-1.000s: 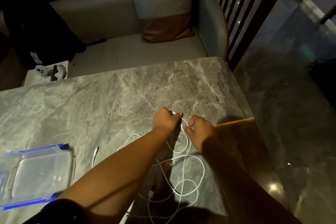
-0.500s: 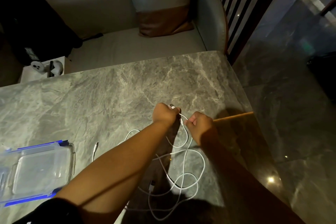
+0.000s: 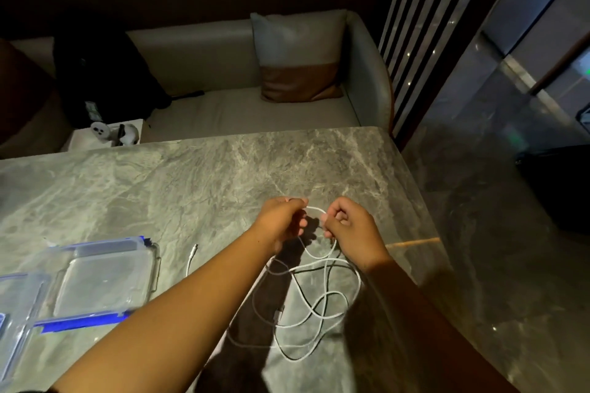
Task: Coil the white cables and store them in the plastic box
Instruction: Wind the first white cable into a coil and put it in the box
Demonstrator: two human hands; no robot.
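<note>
White cable: left hand, right hand pinch a short span; best wound in even, untwisted loops.

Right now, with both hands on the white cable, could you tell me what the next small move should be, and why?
Probably the right hand should draw up slack and lay a loop into the left hand. Both pinch one short arc of the white cable, while most of it lies loose and tangled on the table, not ready for the plastic box.
</note>
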